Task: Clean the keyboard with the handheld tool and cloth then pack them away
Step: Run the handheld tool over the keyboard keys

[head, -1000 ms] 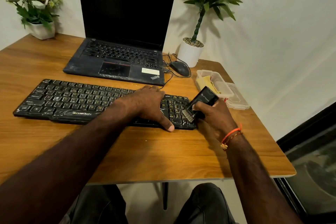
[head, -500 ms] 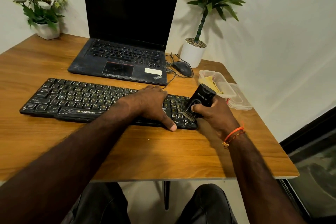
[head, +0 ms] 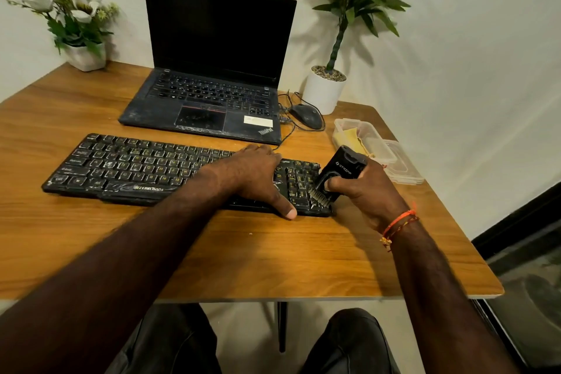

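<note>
The left hand (head: 256, 174) lies flat, fingers straight, pressing the black keyboard (head: 136, 167) on the wooden desk (head: 273, 252). At the keyboard's right end, the right hand (head: 368, 191) grips the handheld tool (head: 340, 174), tilted, bristles touching the keys.

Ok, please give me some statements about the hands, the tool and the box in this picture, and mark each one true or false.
1. The right hand grips the black handheld tool. True.
2. The tool's brush end rests on the left end of the keyboard. False: it is at the right end.
3. The left hand lies flat on the keyboard. True.
4. The yellow cloth lies on the laptop. False: it is in the clear plastic box.
5. The laptop's screen is dark. True.
</note>
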